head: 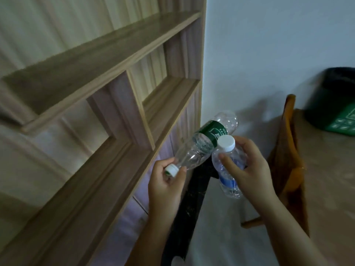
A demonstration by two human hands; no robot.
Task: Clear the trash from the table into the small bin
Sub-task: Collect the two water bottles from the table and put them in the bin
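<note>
Left hand (pixel 165 181) grips green-label bottle (pixel 206 141) at cap end, body angled up-right. Right hand (pixel 247 169) grips blue-label bottle (pixel 226 169), bottles touching. Bin (pixel 334 104) on surface (pixel 330 179), up-right of right hand.

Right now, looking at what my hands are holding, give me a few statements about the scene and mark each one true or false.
1. The left hand grips the green-labelled bottle near its cap. True.
2. The right hand is empty. False: it holds the blue-labelled bottle.
3. Both bottles have white caps on. True.
4. The dark green bin stands on the floor. False: it sits on the table.
5. A wooden shelf unit is on the left. True.
</note>
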